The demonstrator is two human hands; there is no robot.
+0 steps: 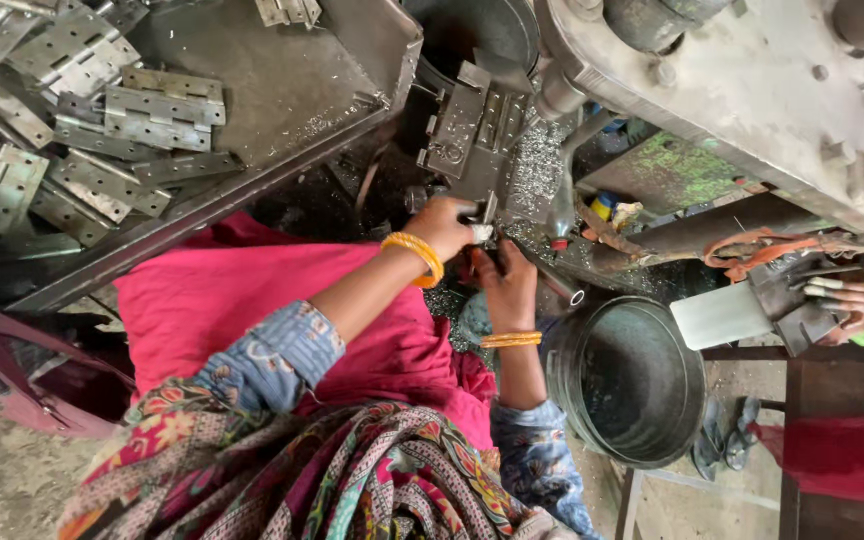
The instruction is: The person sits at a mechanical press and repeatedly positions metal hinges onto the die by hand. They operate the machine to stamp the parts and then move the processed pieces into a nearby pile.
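Observation:
My left hand, with a yellow bangle on the wrist, grips the lower end of a grey metal hinge that sits in the fixture of a drilling machine. Just below and to the right, my right hand, also bangled, is closed around a small part beside a thin metal rod; what it holds is hidden by the fingers. Both hands are close together over my pink lap cloth.
A steel tray at upper left holds several flat hinges. Metal shavings lie around the fixture. A round metal bucket stands at lower right. Another person's hand works on metal parts at the far right.

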